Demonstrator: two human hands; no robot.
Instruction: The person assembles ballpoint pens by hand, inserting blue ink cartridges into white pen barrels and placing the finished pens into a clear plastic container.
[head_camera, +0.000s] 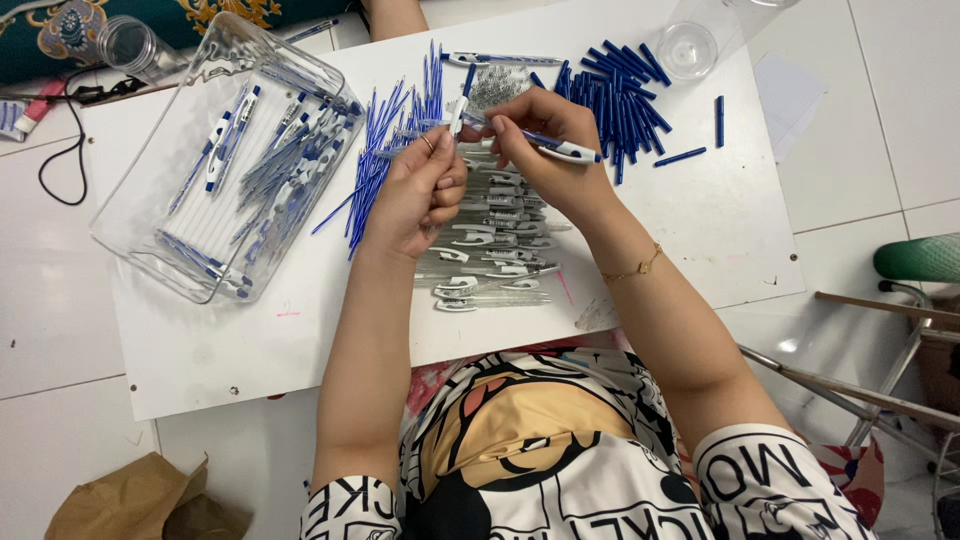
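Note:
My left hand (420, 190) and my right hand (545, 145) meet over the middle of a white board (690, 220). The right hand grips a clear pen barrel with a white clip (560, 148). The left hand pinches a thin blue refill (415, 128) at the barrel's open end. Below the hands lies a row of clear pen barrels (490, 265). A fan of blue refills (375, 165) lies to the left, and a heap of blue pen caps (615, 95) to the upper right.
A clear plastic tray (150, 240) holding several assembled pens stands at the left. A clear cup (688, 45) sits at the board's far edge, another clear jar (135, 45) at top left. Metal chair legs (880, 390) stand at right, brown paper (140, 500) at bottom left.

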